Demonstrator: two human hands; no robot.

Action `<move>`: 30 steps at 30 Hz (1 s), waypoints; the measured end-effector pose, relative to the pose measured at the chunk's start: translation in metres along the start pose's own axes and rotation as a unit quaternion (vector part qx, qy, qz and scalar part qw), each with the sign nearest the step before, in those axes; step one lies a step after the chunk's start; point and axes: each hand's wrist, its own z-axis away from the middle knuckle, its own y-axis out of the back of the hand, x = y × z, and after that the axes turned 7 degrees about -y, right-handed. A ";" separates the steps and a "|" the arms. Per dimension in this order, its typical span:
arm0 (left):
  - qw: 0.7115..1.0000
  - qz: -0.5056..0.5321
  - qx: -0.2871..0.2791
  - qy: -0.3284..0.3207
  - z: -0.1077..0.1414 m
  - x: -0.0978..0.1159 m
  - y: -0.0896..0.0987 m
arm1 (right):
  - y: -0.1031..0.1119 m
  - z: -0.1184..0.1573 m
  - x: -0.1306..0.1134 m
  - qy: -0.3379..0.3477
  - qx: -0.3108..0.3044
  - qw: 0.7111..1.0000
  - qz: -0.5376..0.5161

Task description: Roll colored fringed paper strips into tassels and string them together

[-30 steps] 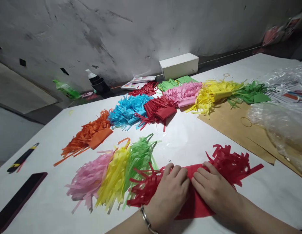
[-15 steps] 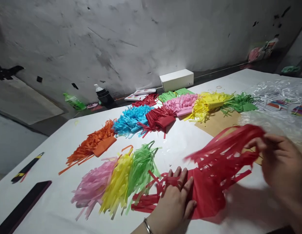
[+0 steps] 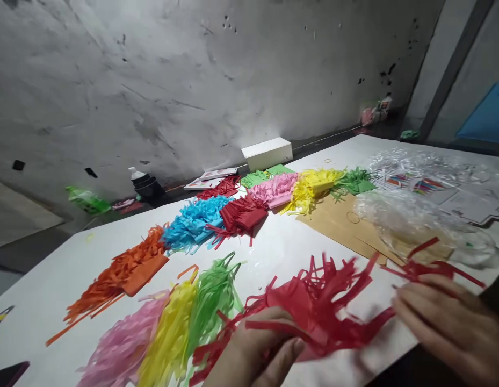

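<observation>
Head view: red fringed paper (image 3: 297, 309) lower centre, one, spread loose, strands messy; looks mid-work, tidying left. Left hand (image 3: 263, 346), lower centre, curled gripping it; right hand (image 3: 453, 325), lower right, at red strands, blurred, grip can't tell. Apparently done: three front bundles (image 3: 168, 328) lower left (pink, yellow, light green); six-bundle row (image 3: 243, 212) mid-frame, one each orange, blue, dark red, pink, yellow, dark green. Behind row: one rear red bundle (image 3: 221, 186), rear light-green fringe (image 3: 255, 178), count unclear.

You have no readable text, brand or number in view. On the label of the bottle (image 3: 385, 106) by the far wall, any lettering is too small for you to read. The booklets (image 3: 211, 176) near the white box (image 3: 268, 156) carry print, equally illegible.
</observation>
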 end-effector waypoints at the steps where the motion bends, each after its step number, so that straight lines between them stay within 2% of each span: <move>1: 0.999 0.042 0.032 -0.007 -0.007 0.015 0.004 | -0.003 -0.004 -0.008 0.054 -0.036 0.998 0.008; 3: 0.990 0.126 0.059 -0.001 -0.023 0.036 0.002 | -0.005 -0.012 -0.023 0.128 -0.068 0.989 0.016; 5: 0.971 0.232 0.011 0.051 -0.039 0.044 -0.010 | -0.003 -0.019 -0.034 0.158 -0.059 0.986 0.010; 7: 0.925 0.353 -0.050 0.129 -0.050 0.043 -0.026 | -0.001 -0.024 -0.040 0.157 -0.037 0.987 -0.008; 9: 0.873 0.442 -0.083 0.188 -0.055 0.039 -0.042 | 0.001 -0.026 -0.044 0.134 -0.001 0.990 -0.046; 10: 0.855 0.469 -0.082 0.206 -0.056 0.036 -0.049 | 0.001 -0.025 -0.046 0.111 0.019 0.991 -0.071; 13: 0.833 0.511 -0.038 0.207 -0.056 0.028 -0.071 | -0.004 -0.016 -0.056 -0.013 0.063 0.984 -0.165; 15: 0.833 0.522 0.001 0.183 -0.056 0.023 -0.086 | -0.012 -0.004 -0.063 -0.120 0.068 0.963 -0.233; 17: 0.840 0.518 0.042 0.158 -0.058 0.022 -0.101 | -0.020 0.010 -0.068 -0.193 0.062 0.938 -0.282; 19: 0.848 0.504 0.085 0.141 -0.061 0.023 -0.113 | -0.027 0.024 -0.068 -0.225 0.059 0.926 -0.298; 21: 0.857 0.487 0.104 0.131 -0.064 0.026 -0.120 | -0.031 0.035 -0.065 -0.231 0.065 0.921 -0.308; 25: 0.883 0.446 0.105 0.099 -0.069 0.029 -0.121 | -0.027 0.047 -0.054 -0.250 0.064 0.917 -0.305; 30: 0.951 0.306 0.041 -0.014 -0.077 0.023 -0.120 | -0.023 0.047 -0.050 -0.279 0.084 0.922 -0.255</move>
